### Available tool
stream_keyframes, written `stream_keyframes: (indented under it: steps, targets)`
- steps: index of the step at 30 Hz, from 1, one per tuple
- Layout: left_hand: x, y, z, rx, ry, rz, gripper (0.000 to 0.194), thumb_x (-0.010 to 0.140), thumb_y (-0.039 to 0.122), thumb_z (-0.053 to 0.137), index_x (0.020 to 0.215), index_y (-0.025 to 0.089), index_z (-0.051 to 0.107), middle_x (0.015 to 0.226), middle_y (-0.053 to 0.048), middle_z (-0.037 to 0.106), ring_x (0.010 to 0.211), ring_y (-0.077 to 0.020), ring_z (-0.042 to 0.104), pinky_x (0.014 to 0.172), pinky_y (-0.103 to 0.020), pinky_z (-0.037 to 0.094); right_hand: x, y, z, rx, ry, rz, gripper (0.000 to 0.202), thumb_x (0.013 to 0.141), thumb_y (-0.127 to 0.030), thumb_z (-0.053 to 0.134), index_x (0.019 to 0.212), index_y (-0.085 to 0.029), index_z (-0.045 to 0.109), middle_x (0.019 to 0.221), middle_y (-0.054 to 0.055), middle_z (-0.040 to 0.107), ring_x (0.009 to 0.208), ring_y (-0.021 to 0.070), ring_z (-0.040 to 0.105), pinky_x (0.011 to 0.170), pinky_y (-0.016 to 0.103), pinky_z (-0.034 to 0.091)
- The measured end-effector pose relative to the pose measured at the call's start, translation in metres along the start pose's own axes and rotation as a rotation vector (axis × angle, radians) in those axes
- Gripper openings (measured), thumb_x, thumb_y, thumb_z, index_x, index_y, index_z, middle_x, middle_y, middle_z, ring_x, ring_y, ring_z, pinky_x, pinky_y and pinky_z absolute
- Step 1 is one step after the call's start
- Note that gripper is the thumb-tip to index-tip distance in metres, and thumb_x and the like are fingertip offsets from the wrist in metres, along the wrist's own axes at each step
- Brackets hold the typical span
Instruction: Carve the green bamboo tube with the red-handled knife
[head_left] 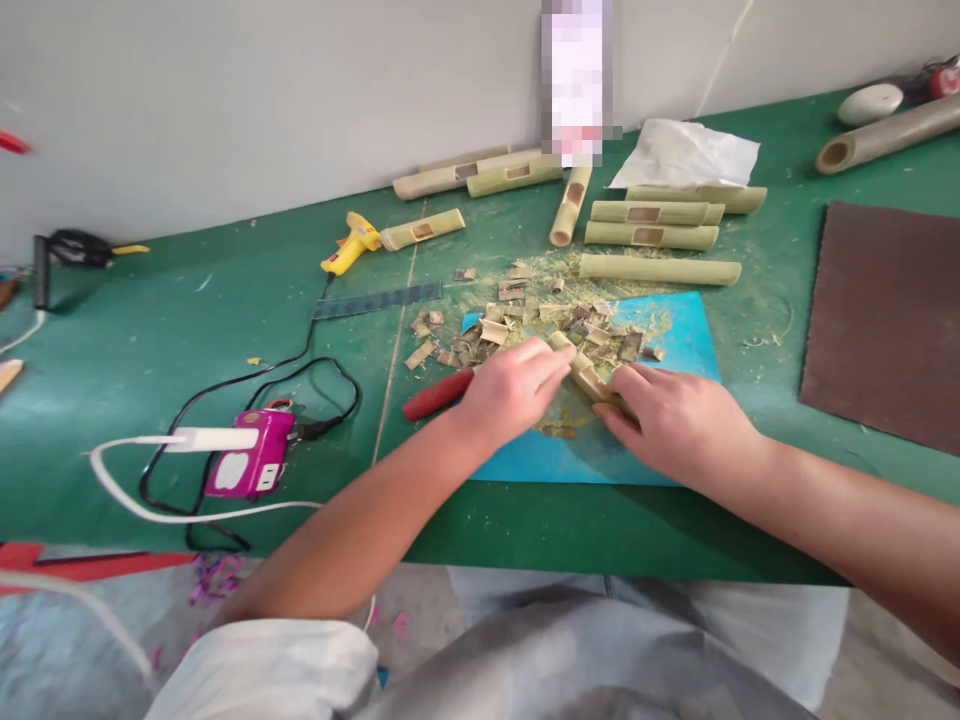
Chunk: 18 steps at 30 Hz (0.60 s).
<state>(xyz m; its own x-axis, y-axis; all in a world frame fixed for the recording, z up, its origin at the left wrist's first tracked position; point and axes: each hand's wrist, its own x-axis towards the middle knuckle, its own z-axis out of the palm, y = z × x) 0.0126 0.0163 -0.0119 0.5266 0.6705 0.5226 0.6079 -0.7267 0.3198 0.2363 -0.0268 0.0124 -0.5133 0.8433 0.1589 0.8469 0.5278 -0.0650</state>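
A short bamboo tube (589, 378) with a cut-out window slants between my hands over a blue sheet (686, 335). My right hand (675, 415) is closed around its near end, thumb and fingers on either side. At the far end, the bent fingers of my left hand (517, 392) grip the tube. A red handle (439, 395) sticks out beside my left hand; whatever it belongs to is hidden behind that hand. Cut bamboo chips (495, 332) and shavings lie heaped just beyond my hands.
Several bamboo tubes (651, 237) with windows lie toward the wall. At left are a yellow glue gun (351, 245), a dark ruler-like strip (379, 300), and a purple power adapter (255, 450) with trailing cords. A brown mat (885, 320) lies at right, a white plastic bag (686, 155) behind.
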Motion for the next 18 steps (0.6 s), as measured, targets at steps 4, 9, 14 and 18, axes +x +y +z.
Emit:
stream_keyframes:
  steps: [4, 9, 14, 18]
  targets:
    - [0.002, -0.002, 0.0, -0.072, 0.03, 0.002, 0.021, 0.099, 0.027, 0.06, 0.108, 0.014, 0.074, 0.089, -0.007, 0.074, 0.076, -0.0138, 0.069, 0.073, -0.025, 0.057, 0.0, 0.0, 0.0, 0.003, 0.004, -0.001, 0.023, 0.094, -0.032, 0.052, 0.081, -0.017, 0.063, 0.07, 0.005, 0.068, 0.059, 0.0172, 0.058, 0.052, 0.03, 0.025]
    - [0.005, -0.008, -0.006, -0.088, 0.108, -0.113, 0.015, 0.094, 0.022, 0.066, 0.103, 0.014, 0.076, 0.089, -0.007, 0.075, 0.075, -0.0127, 0.067, 0.07, -0.025, 0.055, -0.001, 0.0, 0.0, 0.006, 0.014, -0.009, 0.023, 0.094, -0.033, 0.052, 0.082, -0.018, 0.063, 0.07, 0.005, 0.067, 0.058, 0.0169, 0.056, 0.052, 0.03, 0.023]
    - [0.003, 0.0, -0.008, -0.322, 0.109, -0.352, 0.018, 0.091, 0.017, 0.065, 0.106, 0.017, 0.075, 0.088, -0.004, 0.075, 0.073, -0.0126, 0.067, 0.064, -0.023, 0.055, -0.001, 0.0, 0.0, 0.003, 0.036, -0.011, 0.024, 0.095, -0.033, 0.049, 0.083, -0.017, 0.063, 0.07, 0.005, 0.067, 0.057, 0.0159, 0.055, 0.053, 0.03, 0.023]
    - [0.0, 0.013, -0.007, -0.51, 0.045, -0.5, 0.02, 0.089, 0.016, 0.066, 0.108, 0.018, 0.073, 0.088, -0.003, 0.076, 0.072, -0.0129, 0.069, 0.065, -0.023, 0.058, -0.001, 0.0, 0.0, -0.004, 0.032, -0.008, 0.025, 0.095, -0.034, 0.049, 0.081, -0.018, 0.062, 0.069, 0.004, 0.066, 0.057, 0.0164, 0.055, 0.052, 0.03, 0.023]
